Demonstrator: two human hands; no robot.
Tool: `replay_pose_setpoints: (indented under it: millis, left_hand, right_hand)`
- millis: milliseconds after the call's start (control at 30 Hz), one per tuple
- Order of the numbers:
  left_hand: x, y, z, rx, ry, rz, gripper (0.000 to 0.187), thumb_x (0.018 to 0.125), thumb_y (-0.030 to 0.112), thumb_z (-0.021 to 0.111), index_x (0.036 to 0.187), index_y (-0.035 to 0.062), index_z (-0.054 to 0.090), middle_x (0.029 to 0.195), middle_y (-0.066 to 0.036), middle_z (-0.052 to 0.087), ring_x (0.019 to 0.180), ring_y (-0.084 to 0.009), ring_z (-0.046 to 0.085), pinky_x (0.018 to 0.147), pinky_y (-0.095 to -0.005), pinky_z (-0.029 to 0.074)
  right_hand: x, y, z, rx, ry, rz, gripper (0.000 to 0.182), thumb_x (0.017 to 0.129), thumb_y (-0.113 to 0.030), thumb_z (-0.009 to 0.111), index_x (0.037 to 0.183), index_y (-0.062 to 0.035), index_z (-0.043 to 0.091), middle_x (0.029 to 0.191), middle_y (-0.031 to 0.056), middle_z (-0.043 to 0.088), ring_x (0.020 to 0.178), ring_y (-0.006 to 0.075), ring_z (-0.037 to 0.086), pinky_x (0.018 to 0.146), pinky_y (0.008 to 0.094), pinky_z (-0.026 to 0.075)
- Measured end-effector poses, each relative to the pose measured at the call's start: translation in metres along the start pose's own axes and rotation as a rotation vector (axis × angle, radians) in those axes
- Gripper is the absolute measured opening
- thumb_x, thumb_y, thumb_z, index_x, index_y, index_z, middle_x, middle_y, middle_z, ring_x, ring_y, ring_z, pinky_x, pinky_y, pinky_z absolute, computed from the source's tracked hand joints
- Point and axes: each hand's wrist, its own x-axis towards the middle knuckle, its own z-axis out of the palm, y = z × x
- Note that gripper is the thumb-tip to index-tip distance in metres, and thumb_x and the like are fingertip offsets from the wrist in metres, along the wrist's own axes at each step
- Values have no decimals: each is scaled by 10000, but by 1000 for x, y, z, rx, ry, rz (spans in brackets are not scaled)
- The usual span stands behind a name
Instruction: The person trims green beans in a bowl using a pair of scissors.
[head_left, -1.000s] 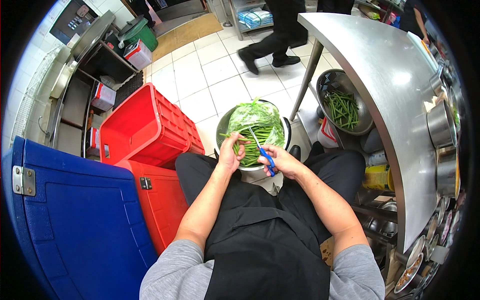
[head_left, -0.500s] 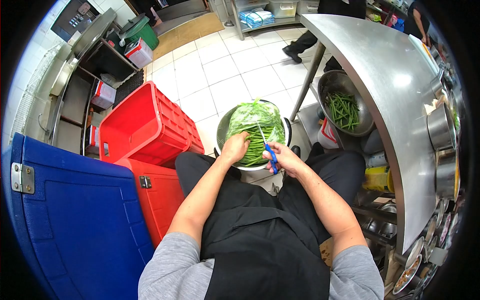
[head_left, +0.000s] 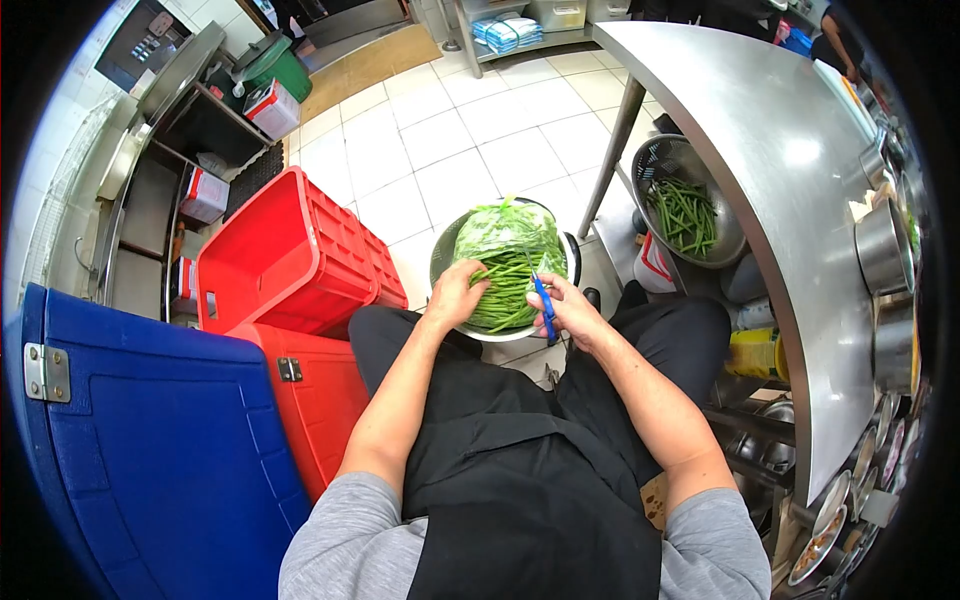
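Between my knees stands a metal colander (head_left: 440, 262). In it lie long green beans (head_left: 508, 300), partly inside a clear plastic bag (head_left: 510, 232) that bunches over their far side. My left hand (head_left: 458, 293) is at the left edge of the beans, fingers curled against them; its exact grip is partly hidden. A pair of blue-handled scissors (head_left: 546, 312) is in my right hand (head_left: 573, 312), with the blades pointing away from me over the right side of the beans. Whether the blades touch a bean is too small to tell.
A second colander (head_left: 735, 245) with cut green beans (head_left: 685, 215) sits low at right, beneath the steel table (head_left: 770, 130). Red crates (head_left: 262, 255) and a blue box (head_left: 170, 450) crowd my left. Pots (head_left: 885, 250) line the far right. A person's arm (head_left: 838, 45) shows at the upper right.
My left hand has shifted slightly left across the beans, exposing more of them. The scissors stay in my right hand, almost in place. A walking person's leg has left the floor behind the table.
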Motion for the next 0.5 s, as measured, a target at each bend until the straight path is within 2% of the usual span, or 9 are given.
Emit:
replay_pose_setpoints:
  millis: [33, 133, 267, 500]
  left_hand:
    - [-2, -2, -3, -30, 58, 2, 186, 844, 127, 669, 975, 2, 623, 954, -173, 615, 929, -340, 618, 809, -390, 482]
    - [-8, -1, -18, -49, 28, -94, 207, 837, 119, 684, 997, 7, 618, 934, -179, 612, 924, -363, 616, 809, -406, 485]
    - [-13, 9, -29, -93, 22, -99, 194, 842, 104, 686, 982, -5, 608, 928, -164, 605, 878, -323, 612, 780, -370, 481]
    - [-16, 1, -28, -199, 37, -7, 189, 859, 97, 689, 996, -2, 604, 939, -141, 603, 906, -279, 614, 805, -338, 477]
  right_hand:
    - [1, 1, 0, 4, 28, -16, 669, 862, -370, 725, 1374, -54, 430, 1012, 68, 585, 746, 146, 604, 606, 286, 527]
    - [2, 2, -2, 5, -5, 1, 676, 861, -367, 727, 1379, -56, 424, 1038, 72, 584, 768, 147, 599, 616, 287, 533]
    - [-1, 0, 1, -21, -53, 23, 685, 860, -372, 730, 1385, -60, 420, 1063, 69, 587, 769, 143, 605, 628, 279, 536]
    - [-6, -5, 4, 53, -143, -46, 644, 888, -344, 711, 1397, -80, 418, 1085, 58, 590, 782, 129, 618, 642, 264, 549]
